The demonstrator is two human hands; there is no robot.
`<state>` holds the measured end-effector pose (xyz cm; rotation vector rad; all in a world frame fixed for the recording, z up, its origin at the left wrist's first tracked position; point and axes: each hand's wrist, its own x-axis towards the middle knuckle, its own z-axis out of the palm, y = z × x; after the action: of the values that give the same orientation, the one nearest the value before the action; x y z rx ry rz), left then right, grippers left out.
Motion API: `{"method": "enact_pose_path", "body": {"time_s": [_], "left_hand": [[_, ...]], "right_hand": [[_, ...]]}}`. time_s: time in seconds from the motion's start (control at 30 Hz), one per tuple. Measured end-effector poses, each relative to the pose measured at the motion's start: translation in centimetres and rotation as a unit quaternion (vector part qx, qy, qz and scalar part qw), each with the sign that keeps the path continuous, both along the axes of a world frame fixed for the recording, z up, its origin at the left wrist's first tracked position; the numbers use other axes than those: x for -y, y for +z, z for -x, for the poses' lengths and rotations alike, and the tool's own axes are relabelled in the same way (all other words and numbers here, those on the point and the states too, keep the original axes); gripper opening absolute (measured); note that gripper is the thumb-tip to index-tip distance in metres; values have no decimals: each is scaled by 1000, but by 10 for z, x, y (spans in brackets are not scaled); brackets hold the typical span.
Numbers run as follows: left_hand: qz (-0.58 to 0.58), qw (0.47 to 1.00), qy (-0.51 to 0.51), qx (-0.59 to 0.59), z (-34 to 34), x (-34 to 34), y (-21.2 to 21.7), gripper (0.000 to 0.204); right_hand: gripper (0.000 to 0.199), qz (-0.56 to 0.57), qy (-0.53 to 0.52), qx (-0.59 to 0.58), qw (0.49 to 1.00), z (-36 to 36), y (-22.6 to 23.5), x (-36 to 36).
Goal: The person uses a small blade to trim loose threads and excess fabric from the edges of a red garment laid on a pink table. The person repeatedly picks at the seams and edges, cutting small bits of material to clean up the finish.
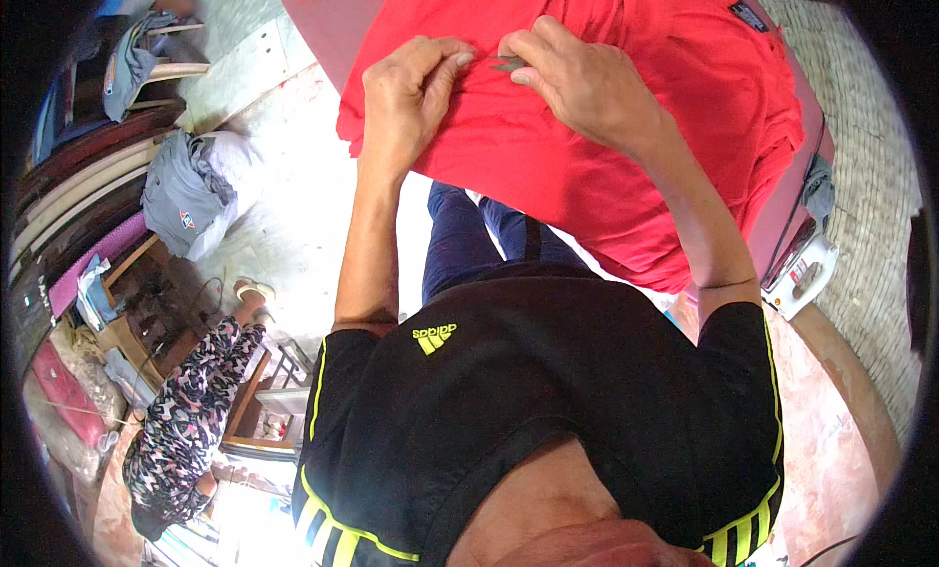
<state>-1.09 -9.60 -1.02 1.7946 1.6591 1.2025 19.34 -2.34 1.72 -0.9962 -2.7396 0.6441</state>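
Note:
A red cloth garment (562, 161) lies spread over the table in front of me, its near edge hanging down. My left hand (415, 95) is closed in a pinch, thumb against fingers, on a bit of the red cloth near its left part. My right hand (590, 86) is closed around small dark thread snips (507, 64). Their pointed tips face my left hand, a short gap from its fingertips. Most of the snips is hidden inside my fingers. A dark label (748, 16) shows on the cloth at the far right.
The table's maroon top (328, 17) shows at the far left. A white iron (804, 273) stands by its right side, near a grey cloth (818, 187). At left, grey garments (186, 195) hang by stacked boards. A person in patterned clothes (191, 410) is at lower left.

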Motion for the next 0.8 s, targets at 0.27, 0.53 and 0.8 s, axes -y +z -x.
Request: {"method": "enact_pose_path", "body": {"time_s": [0.27,0.53,0.8], "left_hand": [[15,992,-94,-79,5,-14,-6,18],[-35,997,-62,-43,6,-16,-19,8],[-9,997,-71,11,4,-12,-15,10]], "right_hand": [[25,48,-14,-41,998,-11,-8,1],[27,17,-8,18,1000,0,-2,-1],[23,1,5,42,999,4,-2,-1]]}}
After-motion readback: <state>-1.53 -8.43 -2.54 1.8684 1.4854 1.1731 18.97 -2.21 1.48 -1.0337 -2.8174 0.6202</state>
